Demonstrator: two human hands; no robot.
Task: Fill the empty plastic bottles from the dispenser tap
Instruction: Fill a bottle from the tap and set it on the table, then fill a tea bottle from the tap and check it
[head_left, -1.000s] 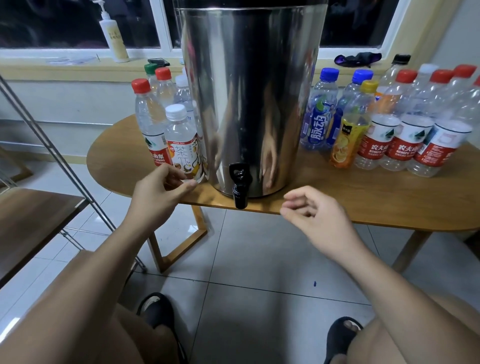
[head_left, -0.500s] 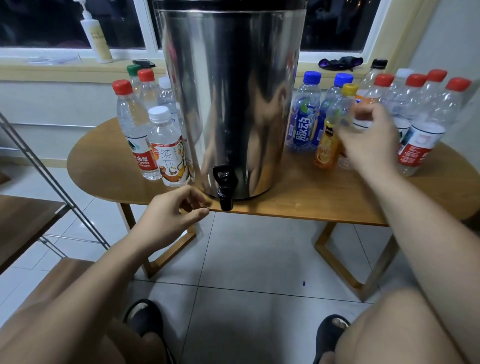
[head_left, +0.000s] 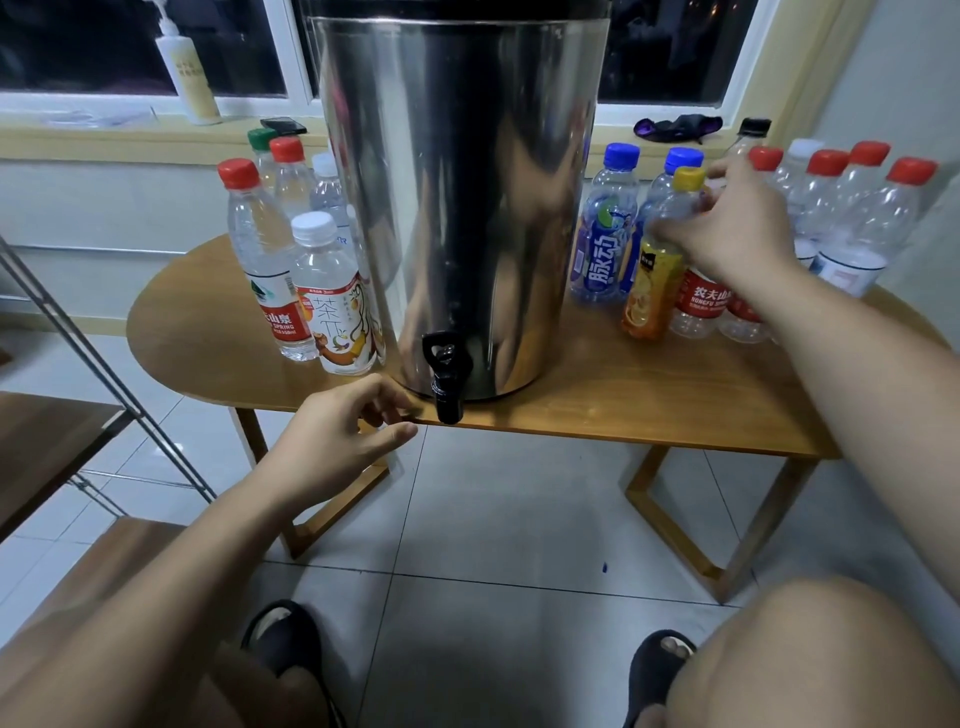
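A tall steel dispenser (head_left: 467, 208) stands on the wooden table (head_left: 649, 395), its black tap (head_left: 445, 374) hanging over the front edge. Empty bottles stand to its right: two blue-capped ones (head_left: 605, 228), a yellow-capped juice bottle (head_left: 657, 280) and several red-capped ones (head_left: 872, 218). My right hand (head_left: 737, 223) reaches over them, its fingers curled round the upper part of the yellow-capped bottle. My left hand (head_left: 337, 441) hovers loosely curled and holding nothing, just left of the tap at the table edge. Left of the dispenser are several more bottles, with a white-capped tea bottle (head_left: 332, 296) in front.
A metal rack leg (head_left: 104, 374) and a wooden surface (head_left: 47, 447) are at the left. A pump bottle (head_left: 187, 78) and a phone (head_left: 283, 124) lie on the windowsill. My knees and sandalled feet (head_left: 283, 639) are over the tiled floor below.
My right hand rose from in front of the tap to the bottles on the right and settled on the yellow-capped one. My left hand left the tea bottle and moved beside the tap.
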